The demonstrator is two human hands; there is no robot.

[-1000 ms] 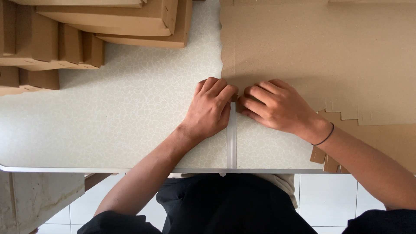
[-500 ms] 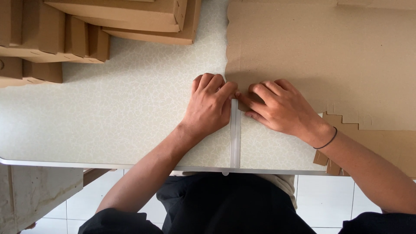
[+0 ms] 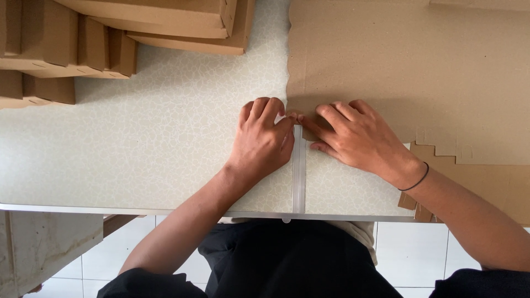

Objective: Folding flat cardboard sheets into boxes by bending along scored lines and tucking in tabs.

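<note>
A large flat sheet of brown cardboard (image 3: 408, 60) lies on the pale patterned table (image 3: 138, 138), filling its right side. My left hand (image 3: 265, 138) rests palm down on the table, its fingertips at the sheet's near left corner. My right hand (image 3: 353, 135) lies on the cardboard's lower edge, thumb and fingers pinching that same corner. The fingertips of both hands meet there, above a grey seam strip (image 3: 298, 176) in the tabletop. A thin black band circles my right wrist.
Folded cardboard boxes (image 3: 110, 33) are stacked at the table's far left. More cut cardboard with stepped edges (image 3: 475, 176) lies under my right forearm. The table's near edge (image 3: 110, 208) runs in front of me, with white floor tiles below.
Both hands have stayed at the sheet's corner; their fingertips have closed together on it. The camera has shifted slightly.
</note>
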